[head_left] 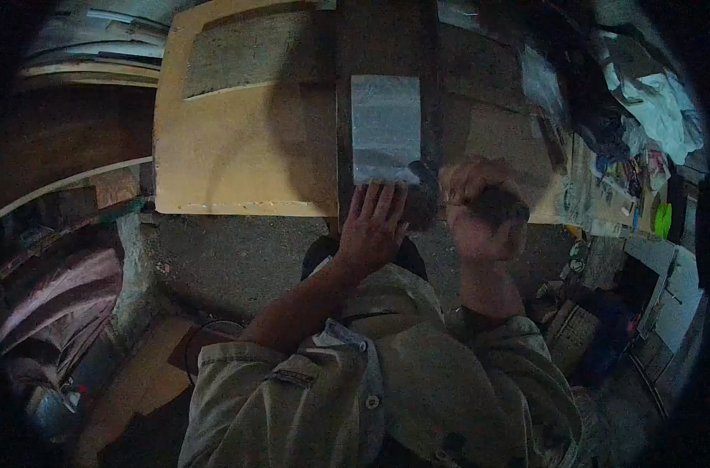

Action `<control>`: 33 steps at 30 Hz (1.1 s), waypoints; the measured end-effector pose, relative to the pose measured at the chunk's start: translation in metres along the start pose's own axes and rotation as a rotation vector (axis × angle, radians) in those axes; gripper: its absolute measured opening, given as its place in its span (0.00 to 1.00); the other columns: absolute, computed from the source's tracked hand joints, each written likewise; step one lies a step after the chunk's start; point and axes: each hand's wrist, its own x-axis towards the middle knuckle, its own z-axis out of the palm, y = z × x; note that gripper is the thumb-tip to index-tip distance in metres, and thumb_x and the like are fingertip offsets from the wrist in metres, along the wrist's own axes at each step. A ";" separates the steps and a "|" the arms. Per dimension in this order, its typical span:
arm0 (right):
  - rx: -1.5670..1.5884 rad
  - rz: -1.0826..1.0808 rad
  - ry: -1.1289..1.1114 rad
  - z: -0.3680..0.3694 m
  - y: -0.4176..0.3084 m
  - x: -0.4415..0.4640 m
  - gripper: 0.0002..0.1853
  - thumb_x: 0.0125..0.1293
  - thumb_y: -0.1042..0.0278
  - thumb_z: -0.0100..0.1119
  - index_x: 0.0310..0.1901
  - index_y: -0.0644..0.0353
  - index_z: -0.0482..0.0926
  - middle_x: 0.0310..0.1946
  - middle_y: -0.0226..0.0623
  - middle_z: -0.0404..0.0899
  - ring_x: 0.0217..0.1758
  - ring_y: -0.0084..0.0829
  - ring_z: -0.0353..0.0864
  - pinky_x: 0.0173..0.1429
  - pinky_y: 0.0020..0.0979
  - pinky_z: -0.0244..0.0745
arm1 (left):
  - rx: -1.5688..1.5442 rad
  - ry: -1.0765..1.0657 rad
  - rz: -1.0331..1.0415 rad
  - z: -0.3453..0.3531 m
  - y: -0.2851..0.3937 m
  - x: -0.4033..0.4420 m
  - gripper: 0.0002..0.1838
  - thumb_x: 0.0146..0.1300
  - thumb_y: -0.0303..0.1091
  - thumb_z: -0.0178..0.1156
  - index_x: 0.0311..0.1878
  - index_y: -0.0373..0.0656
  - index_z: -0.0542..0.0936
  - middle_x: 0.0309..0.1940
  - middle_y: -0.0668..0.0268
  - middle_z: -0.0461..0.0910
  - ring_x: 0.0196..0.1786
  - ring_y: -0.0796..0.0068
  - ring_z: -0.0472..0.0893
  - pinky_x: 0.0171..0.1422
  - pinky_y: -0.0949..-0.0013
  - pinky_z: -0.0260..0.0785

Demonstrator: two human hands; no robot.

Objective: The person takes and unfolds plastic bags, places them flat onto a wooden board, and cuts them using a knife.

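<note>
A pale grey rectangular sheet (386,117) lies on a long dark board (388,47) that runs away from me across the table. My left hand (373,230) rests at the sheet's near edge, its fingers stretched out flat and pointing away from me. To the right of the board, my right hand (484,214) is raised and smeared by motion. Its fingers look curled, and a dark patch shows at them, but what they hold is too blurred to make out. A small dark shape at the sheet's near right corner may be part of it or a shadow.
The yellowish wooden tabletop (238,148) extends on both sides of the dark board. White cloth or plastic (651,101) and mixed small items lie at the far right. Long strips (97,66) are stacked at the far left. Cardboard (152,363) lies on the floor.
</note>
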 end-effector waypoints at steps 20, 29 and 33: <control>0.002 -0.053 0.033 -0.002 -0.001 -0.010 0.32 0.61 0.35 0.58 0.40 0.65 0.75 0.34 0.38 0.73 0.38 0.32 0.70 0.41 0.32 0.64 | 0.076 -0.044 -0.108 0.010 0.007 -0.009 0.36 0.66 0.48 0.55 0.74 0.48 0.57 0.72 0.59 0.55 0.75 0.54 0.53 0.63 0.34 0.56; -0.059 -0.080 -0.041 0.022 -0.006 -0.008 0.33 0.62 0.32 0.52 0.42 0.62 0.74 0.34 0.38 0.72 0.38 0.33 0.68 0.44 0.35 0.62 | 0.062 -0.058 -0.074 0.008 0.006 -0.009 0.33 0.67 0.47 0.54 0.72 0.46 0.61 0.72 0.56 0.54 0.74 0.53 0.54 0.64 0.33 0.55; 0.013 -0.037 0.067 0.028 0.016 -0.017 0.35 0.61 0.32 0.56 0.42 0.66 0.75 0.35 0.39 0.73 0.38 0.34 0.71 0.44 0.36 0.67 | 0.165 -0.101 -0.063 0.009 0.004 -0.010 0.33 0.68 0.48 0.51 0.73 0.45 0.59 0.73 0.57 0.56 0.75 0.54 0.56 0.63 0.42 0.58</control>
